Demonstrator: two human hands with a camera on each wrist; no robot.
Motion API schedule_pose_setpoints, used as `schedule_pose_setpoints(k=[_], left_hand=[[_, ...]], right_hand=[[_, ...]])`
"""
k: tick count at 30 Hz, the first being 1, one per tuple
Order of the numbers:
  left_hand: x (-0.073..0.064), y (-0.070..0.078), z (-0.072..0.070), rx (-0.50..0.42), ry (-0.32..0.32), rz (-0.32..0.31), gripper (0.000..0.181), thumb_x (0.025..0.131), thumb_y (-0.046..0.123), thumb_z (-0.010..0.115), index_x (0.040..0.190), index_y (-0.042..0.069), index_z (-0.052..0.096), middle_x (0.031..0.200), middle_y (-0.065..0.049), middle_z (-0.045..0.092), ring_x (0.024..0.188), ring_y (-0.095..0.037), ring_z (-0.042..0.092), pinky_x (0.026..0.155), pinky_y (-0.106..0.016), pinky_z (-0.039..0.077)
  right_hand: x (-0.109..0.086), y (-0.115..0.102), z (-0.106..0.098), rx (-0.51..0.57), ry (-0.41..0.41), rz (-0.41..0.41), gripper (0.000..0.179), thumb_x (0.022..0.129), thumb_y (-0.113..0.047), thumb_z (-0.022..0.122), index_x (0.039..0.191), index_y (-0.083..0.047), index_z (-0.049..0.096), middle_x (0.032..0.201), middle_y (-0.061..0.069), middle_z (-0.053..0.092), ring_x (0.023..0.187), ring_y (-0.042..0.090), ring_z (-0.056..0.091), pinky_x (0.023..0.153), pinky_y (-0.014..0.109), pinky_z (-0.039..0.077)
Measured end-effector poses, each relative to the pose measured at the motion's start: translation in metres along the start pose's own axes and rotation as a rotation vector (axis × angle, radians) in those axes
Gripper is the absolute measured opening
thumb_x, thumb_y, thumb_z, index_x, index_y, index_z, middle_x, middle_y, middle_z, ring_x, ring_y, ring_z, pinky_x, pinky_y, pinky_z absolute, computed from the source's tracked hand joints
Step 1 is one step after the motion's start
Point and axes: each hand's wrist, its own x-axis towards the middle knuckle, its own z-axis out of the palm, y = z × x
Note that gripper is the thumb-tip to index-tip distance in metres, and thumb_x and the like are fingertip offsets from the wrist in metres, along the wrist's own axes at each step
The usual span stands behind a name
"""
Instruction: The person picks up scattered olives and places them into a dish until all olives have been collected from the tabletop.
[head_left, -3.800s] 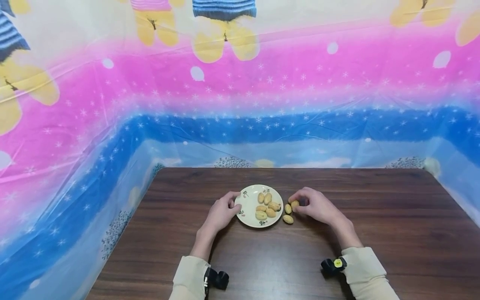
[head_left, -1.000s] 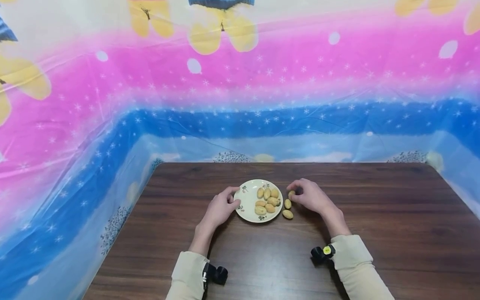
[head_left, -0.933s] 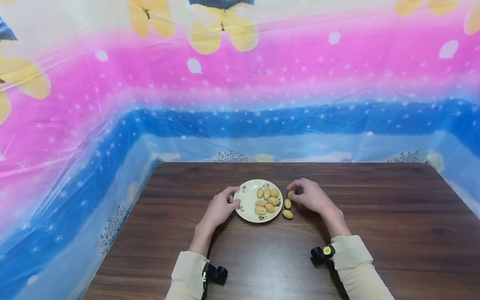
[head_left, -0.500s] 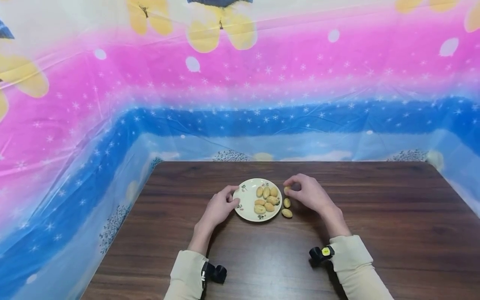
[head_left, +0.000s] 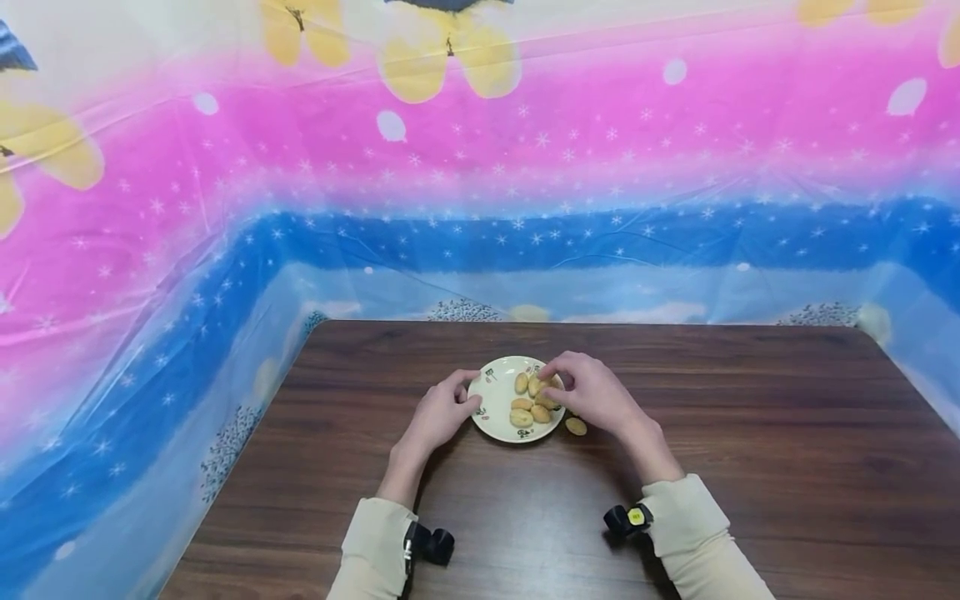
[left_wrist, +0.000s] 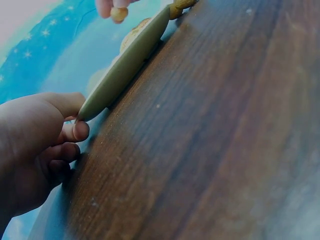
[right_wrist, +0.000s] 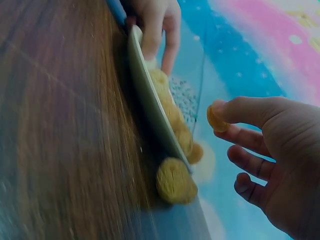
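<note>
My left hand (head_left: 444, 410) grips the left rim of a small cream plate (head_left: 491, 412) with dark printed motifs. In the left wrist view its thumb (left_wrist: 70, 103) lies on the rim and its fingers curl below. Several small oval yellow-brown pieces (head_left: 521, 417), wrinkled like nuts or dried fruit, lie on the plate's right half. Over that side, my right hand (head_left: 596, 396) pinches one such oval piece (right_wrist: 216, 120) between thumb and forefinger, raised off the plate. Beside the plate's right edge lies a loose oval piece (head_left: 576, 427); the right hand hides the spot behind it in the head view.
The dark wood-grain table (head_left: 360, 375) carries the plate near its far middle. A patterned pink and blue cloth (head_left: 480, 242) hangs behind and beside it. Black wrist cameras (head_left: 433, 546) sit at both cream sleeve cuffs.
The right hand, with a piece pinched, has moved left from beside the plate to over it. Since the earliest frame, one more piece lies on the plate. The left hand keeps its hold.
</note>
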Motion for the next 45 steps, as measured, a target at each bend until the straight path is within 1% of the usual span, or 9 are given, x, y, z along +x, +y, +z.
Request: schedule_pose_setpoints(k=[11, 16, 23, 28, 32, 34, 37, 41, 45], left_hand=[[0.000, 0.002, 0.000, 0.006, 0.003, 0.002, 0.043, 0.093, 0.023, 0.063, 0.135, 0.016, 0.060, 0.075, 0.003, 0.052, 0.062, -0.013, 0.045, 0.064, -0.029, 0.037], [0.003, 0.002, 0.001, 0.011, 0.008, 0.008, 0.044, 0.092, 0.024, 0.064, 0.135, 0.018, 0.060, 0.074, 0.003, 0.052, 0.062, -0.012, 0.045, 0.063, -0.028, 0.037], [0.005, 0.004, 0.002, 0.019, 0.015, 0.020, 0.044, 0.092, 0.024, 0.064, 0.135, 0.018, 0.061, 0.074, 0.003, 0.052, 0.063, -0.013, 0.046, 0.065, -0.029, 0.038], [0.005, 0.004, 0.003, 0.024, 0.018, 0.022, 0.044, 0.091, 0.023, 0.064, 0.134, 0.017, 0.061, 0.073, 0.004, 0.052, 0.063, -0.012, 0.046, 0.065, -0.029, 0.038], [0.004, 0.003, 0.003, 0.022, 0.015, 0.017, 0.044, 0.091, 0.024, 0.064, 0.134, 0.017, 0.061, 0.073, 0.004, 0.052, 0.062, -0.012, 0.046, 0.065, -0.029, 0.038], [0.003, 0.003, 0.003, 0.016, 0.011, 0.015, 0.044, 0.092, 0.024, 0.064, 0.135, 0.017, 0.061, 0.074, 0.003, 0.052, 0.062, -0.012, 0.045, 0.065, -0.029, 0.038], [0.003, 0.003, 0.003, 0.013, 0.006, 0.013, 0.044, 0.092, 0.025, 0.063, 0.135, 0.017, 0.060, 0.074, 0.003, 0.052, 0.062, -0.012, 0.045, 0.064, -0.029, 0.038], [0.002, 0.003, 0.002, 0.013, 0.000, 0.001, 0.043, 0.094, 0.026, 0.062, 0.136, 0.019, 0.060, 0.075, 0.003, 0.052, 0.061, -0.012, 0.044, 0.064, -0.029, 0.037], [0.001, 0.001, 0.001, 0.013, 0.001, -0.010, 0.043, 0.094, 0.026, 0.062, 0.136, 0.020, 0.059, 0.074, 0.003, 0.052, 0.061, -0.012, 0.043, 0.064, -0.029, 0.037]], right_hand=[[0.008, -0.026, 0.029, -0.070, -0.082, -0.185, 0.017, 0.088, -0.018, 0.075, 0.105, -0.013, 0.076, 0.100, -0.005, 0.071, 0.088, 0.015, 0.062, 0.079, 0.032, 0.049], [0.008, -0.027, 0.038, -0.082, -0.116, -0.209, 0.015, 0.088, -0.019, 0.075, 0.103, -0.017, 0.077, 0.099, -0.009, 0.072, 0.093, 0.017, 0.060, 0.090, 0.036, 0.047], [0.007, -0.024, 0.043, -0.099, -0.116, -0.224, 0.012, 0.086, -0.019, 0.077, 0.098, -0.019, 0.078, 0.090, -0.011, 0.071, 0.083, 0.014, 0.047, 0.077, 0.030, 0.038], [0.006, -0.024, 0.046, -0.124, -0.123, -0.229, 0.012, 0.086, -0.019, 0.077, 0.098, -0.021, 0.078, 0.092, -0.011, 0.073, 0.081, 0.011, 0.043, 0.076, 0.029, 0.035], [0.005, -0.025, 0.040, -0.099, -0.144, -0.230, 0.014, 0.088, -0.018, 0.074, 0.102, -0.019, 0.077, 0.098, -0.009, 0.073, 0.088, 0.014, 0.050, 0.082, 0.032, 0.040], [0.005, -0.025, 0.033, -0.088, -0.130, -0.239, 0.016, 0.089, -0.016, 0.073, 0.104, -0.017, 0.076, 0.101, -0.007, 0.073, 0.094, 0.017, 0.057, 0.091, 0.036, 0.043], [0.004, -0.023, 0.020, -0.079, -0.088, -0.230, 0.017, 0.089, -0.015, 0.072, 0.106, -0.015, 0.076, 0.106, -0.004, 0.073, 0.099, 0.020, 0.060, 0.093, 0.040, 0.046], [0.001, -0.012, 0.004, -0.060, -0.045, -0.164, 0.018, 0.090, -0.017, 0.072, 0.108, -0.018, 0.076, 0.107, -0.005, 0.072, 0.097, 0.020, 0.058, 0.084, 0.037, 0.046], [-0.001, 0.003, -0.006, -0.060, -0.052, -0.102, 0.020, 0.091, -0.019, 0.071, 0.110, -0.017, 0.075, 0.103, -0.004, 0.070, 0.093, 0.019, 0.055, 0.081, 0.036, 0.044]])
